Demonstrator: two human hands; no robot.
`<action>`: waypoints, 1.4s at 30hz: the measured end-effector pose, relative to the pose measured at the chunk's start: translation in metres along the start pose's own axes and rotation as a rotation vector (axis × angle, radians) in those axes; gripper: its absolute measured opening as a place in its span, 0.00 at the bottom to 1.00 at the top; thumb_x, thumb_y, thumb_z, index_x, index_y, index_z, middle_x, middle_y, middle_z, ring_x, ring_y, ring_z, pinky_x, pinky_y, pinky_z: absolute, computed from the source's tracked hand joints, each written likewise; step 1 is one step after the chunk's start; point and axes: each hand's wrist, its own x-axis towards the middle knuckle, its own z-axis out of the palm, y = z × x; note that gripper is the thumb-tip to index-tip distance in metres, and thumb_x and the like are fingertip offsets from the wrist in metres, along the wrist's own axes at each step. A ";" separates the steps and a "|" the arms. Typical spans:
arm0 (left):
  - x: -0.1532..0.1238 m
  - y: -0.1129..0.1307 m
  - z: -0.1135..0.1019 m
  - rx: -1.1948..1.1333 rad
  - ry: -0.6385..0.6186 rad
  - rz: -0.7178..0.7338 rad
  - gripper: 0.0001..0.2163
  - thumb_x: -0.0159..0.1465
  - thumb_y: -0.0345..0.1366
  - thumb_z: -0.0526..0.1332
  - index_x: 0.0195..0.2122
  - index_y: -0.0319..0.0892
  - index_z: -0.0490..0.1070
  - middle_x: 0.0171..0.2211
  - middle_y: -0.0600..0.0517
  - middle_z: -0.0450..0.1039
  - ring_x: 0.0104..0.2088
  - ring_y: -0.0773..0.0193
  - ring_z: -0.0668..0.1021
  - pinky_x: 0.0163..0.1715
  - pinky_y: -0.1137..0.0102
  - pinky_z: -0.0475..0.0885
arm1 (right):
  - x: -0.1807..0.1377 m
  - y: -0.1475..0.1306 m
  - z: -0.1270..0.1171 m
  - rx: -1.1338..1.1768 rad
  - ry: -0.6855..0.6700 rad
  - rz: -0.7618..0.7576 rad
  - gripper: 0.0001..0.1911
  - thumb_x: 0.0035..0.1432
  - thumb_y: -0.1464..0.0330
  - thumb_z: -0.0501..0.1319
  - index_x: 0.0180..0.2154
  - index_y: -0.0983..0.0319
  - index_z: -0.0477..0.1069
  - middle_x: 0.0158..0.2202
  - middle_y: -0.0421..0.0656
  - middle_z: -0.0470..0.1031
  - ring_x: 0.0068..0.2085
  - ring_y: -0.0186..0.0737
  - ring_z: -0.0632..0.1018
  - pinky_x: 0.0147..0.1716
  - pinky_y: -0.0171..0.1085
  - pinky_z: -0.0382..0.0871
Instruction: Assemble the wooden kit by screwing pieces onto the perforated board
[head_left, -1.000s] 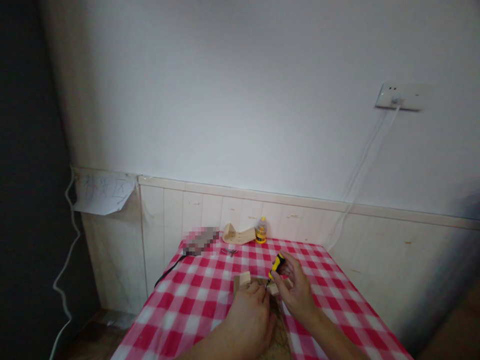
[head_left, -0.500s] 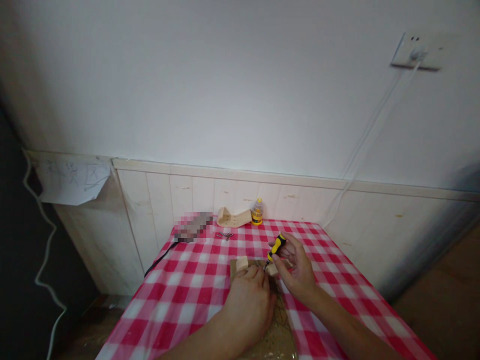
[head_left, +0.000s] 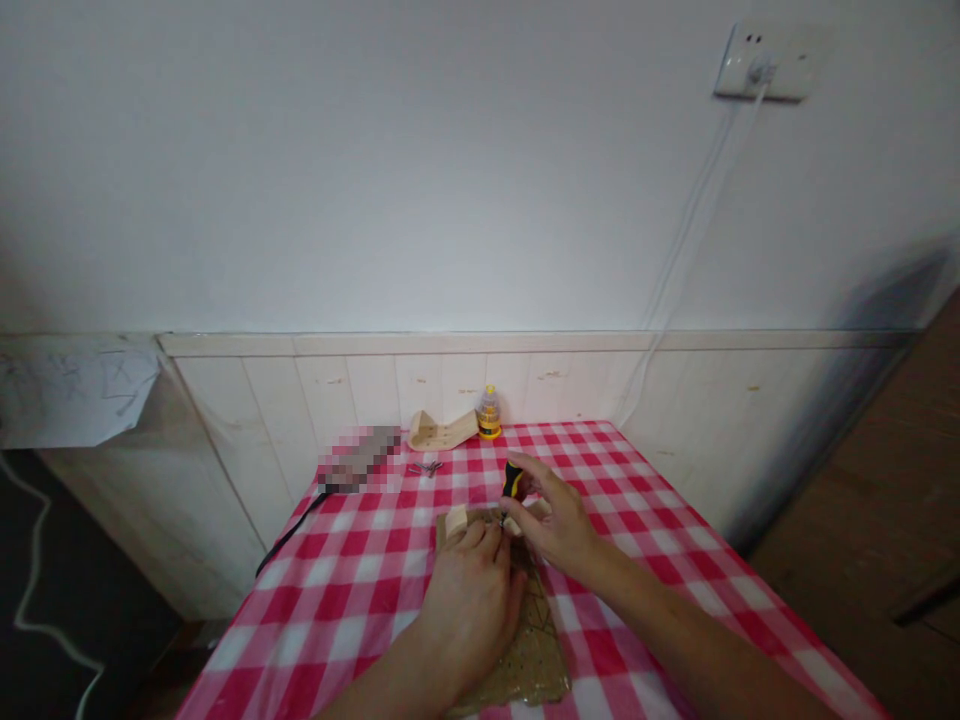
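Note:
My right hand (head_left: 551, 510) is closed round the yellow-and-black handle of a screwdriver (head_left: 512, 480). The screwdriver stands nearly upright, its shaft pointing down beside my left fingertips; what the tip meets is too small to make out. Fingers bent, my left hand (head_left: 472, 590) presses down on a pale wooden piece (head_left: 456, 520), whose one end shows past the knuckles. More pale wood shows under my right fingers, and I cannot tell whether it is the same piece. Beneath both hands lies a brownish, plastic-covered board (head_left: 536, 660).
Several small screws (head_left: 426, 468) lie on the red-and-white checked cloth (head_left: 360, 600). Behind them are a curved wooden part (head_left: 442, 432) and a yellow-capped clear container (head_left: 489, 415) near the wall. A blurred-out object (head_left: 364, 460) with a black strap (head_left: 296, 530) rests at the left edge.
The screwdriver has gone from leaning right to nearly upright, with my right hand still on it. My left hand keeps its place on the wood. The whole view has turned slightly right.

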 end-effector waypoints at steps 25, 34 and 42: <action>-0.002 -0.003 0.003 -0.022 0.131 0.045 0.14 0.64 0.35 0.62 0.50 0.38 0.74 0.45 0.42 0.79 0.47 0.49 0.77 0.53 0.52 0.71 | -0.002 0.007 0.005 -0.038 -0.003 -0.131 0.25 0.64 0.72 0.59 0.62 0.52 0.67 0.52 0.48 0.80 0.48 0.49 0.83 0.47 0.48 0.81; 0.001 -0.002 0.003 -0.058 0.034 0.025 0.13 0.64 0.33 0.60 0.47 0.35 0.77 0.44 0.40 0.80 0.47 0.46 0.78 0.50 0.51 0.75 | 0.003 -0.005 -0.001 -0.061 -0.002 -0.060 0.25 0.63 0.70 0.61 0.61 0.55 0.67 0.52 0.49 0.80 0.47 0.48 0.83 0.47 0.45 0.81; 0.001 0.000 0.004 -0.052 0.058 -0.004 0.14 0.64 0.31 0.60 0.49 0.36 0.77 0.45 0.40 0.79 0.49 0.46 0.78 0.51 0.50 0.75 | -0.002 -0.010 0.002 0.000 -0.065 -0.100 0.26 0.65 0.73 0.57 0.62 0.52 0.66 0.53 0.46 0.80 0.50 0.47 0.83 0.48 0.46 0.81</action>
